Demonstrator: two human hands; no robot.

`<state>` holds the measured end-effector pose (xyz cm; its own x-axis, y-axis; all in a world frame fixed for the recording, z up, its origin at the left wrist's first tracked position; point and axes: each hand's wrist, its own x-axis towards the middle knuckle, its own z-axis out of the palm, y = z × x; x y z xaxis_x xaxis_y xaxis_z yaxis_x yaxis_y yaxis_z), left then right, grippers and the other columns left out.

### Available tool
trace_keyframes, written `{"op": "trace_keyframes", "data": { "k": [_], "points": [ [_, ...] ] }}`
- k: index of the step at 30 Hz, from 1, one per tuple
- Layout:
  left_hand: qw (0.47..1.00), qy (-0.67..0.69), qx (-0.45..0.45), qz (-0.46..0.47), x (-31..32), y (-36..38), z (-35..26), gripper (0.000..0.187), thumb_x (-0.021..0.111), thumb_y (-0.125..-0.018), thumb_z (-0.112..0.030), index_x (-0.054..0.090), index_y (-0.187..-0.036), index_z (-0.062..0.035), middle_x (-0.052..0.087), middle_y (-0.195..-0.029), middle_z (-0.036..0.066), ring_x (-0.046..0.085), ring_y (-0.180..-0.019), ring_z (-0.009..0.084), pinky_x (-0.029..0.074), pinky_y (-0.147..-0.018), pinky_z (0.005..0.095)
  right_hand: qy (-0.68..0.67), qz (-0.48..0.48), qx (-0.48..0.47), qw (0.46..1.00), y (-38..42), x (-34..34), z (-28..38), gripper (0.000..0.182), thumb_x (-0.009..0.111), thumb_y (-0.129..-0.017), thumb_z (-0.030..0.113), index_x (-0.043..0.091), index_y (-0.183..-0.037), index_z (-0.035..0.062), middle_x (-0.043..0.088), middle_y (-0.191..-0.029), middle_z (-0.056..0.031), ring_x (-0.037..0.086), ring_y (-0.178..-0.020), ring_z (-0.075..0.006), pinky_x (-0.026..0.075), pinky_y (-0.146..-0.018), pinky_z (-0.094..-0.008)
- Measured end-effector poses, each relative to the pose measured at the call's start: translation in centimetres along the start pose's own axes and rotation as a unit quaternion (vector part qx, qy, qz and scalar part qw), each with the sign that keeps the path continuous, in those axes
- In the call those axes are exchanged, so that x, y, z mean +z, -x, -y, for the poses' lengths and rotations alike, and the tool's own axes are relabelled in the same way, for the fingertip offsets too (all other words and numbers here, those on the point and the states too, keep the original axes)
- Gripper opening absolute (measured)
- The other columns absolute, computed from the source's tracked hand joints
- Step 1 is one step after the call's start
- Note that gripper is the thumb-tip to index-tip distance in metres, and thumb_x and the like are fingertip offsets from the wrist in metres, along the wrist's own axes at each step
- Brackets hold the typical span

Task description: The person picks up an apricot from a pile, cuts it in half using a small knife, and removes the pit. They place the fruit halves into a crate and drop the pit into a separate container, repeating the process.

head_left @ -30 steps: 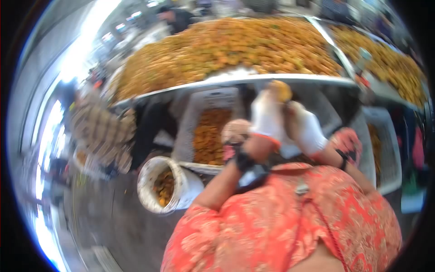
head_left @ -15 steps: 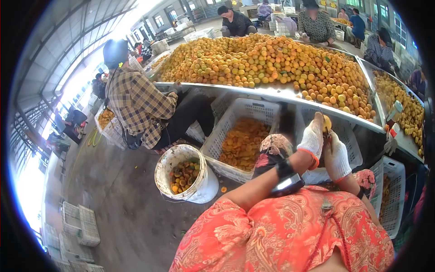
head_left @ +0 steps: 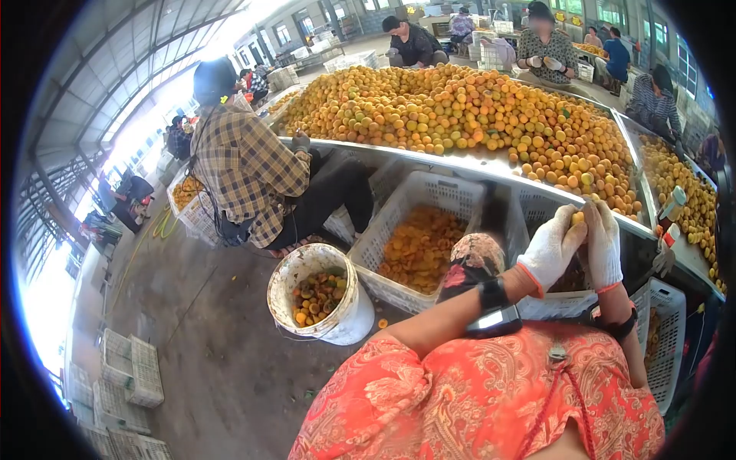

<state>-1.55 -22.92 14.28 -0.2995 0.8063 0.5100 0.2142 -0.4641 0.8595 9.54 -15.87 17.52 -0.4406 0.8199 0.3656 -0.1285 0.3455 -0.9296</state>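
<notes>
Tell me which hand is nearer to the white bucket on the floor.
Left. The left hand is above and to the right of the white bucket; the right hand is farther right, beyond it. Both hold one small orange fruit.

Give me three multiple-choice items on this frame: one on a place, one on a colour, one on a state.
1. Where is the white bucket?
A. On the floor beside the white crate
B. On the fruit table
C. In a lap

2. What colour are the gloves?
A. Blue
B. White
C. Black

3. What are the left hand and right hand doing?
A. Hanging empty
B. Gripping the bucket
C. Holding a small yellow fruit together

Answers: A, it stands on the concrete by the crate; B, both gloves are white; C, the fruit shows between the fingers.
</notes>
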Motion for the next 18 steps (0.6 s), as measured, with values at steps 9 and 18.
{"op": "trace_keyframes", "data": {
  "k": [9, 18],
  "points": [
    [0.97, 0.134, -0.204, -0.015, -0.5, -0.1, -0.8, 0.03, 0.055, -0.101, -0.028, 0.053, -0.11, 0.0002, 0.064, -0.098, 0.008, 0.061, -0.09, 0.0142, 0.05, -0.081, 0.0297, -0.128, 0.003, 0.048, 0.991, -0.6, 0.8, -1.6, 0.019, 0.059, -0.099, 0.023, 0.06, -0.094, 0.0042, 0.056, -0.078, 0.0036, 0.048, -0.066, -0.0027, 0.04, -0.056, -0.0207],
    [0.98, 0.136, -0.147, 0.023, 0.3, 0.1, 0.6, 0.033, 0.047, -0.103, -0.038, 0.055, -0.101, -0.0066, 0.058, -0.084, 0.0, 0.051, -0.067, 0.0069, 0.042, -0.057, 0.0242, -0.088, 0.011, 0.085, 0.992, -0.7, 0.2, -1.5, 0.015, 0.06, -0.098, 0.019, 0.062, -0.097, 0.0042, 0.056, -0.079, 0.004, 0.049, -0.071, -0.0026, 0.041, -0.061, -0.0207]
  ]
}}
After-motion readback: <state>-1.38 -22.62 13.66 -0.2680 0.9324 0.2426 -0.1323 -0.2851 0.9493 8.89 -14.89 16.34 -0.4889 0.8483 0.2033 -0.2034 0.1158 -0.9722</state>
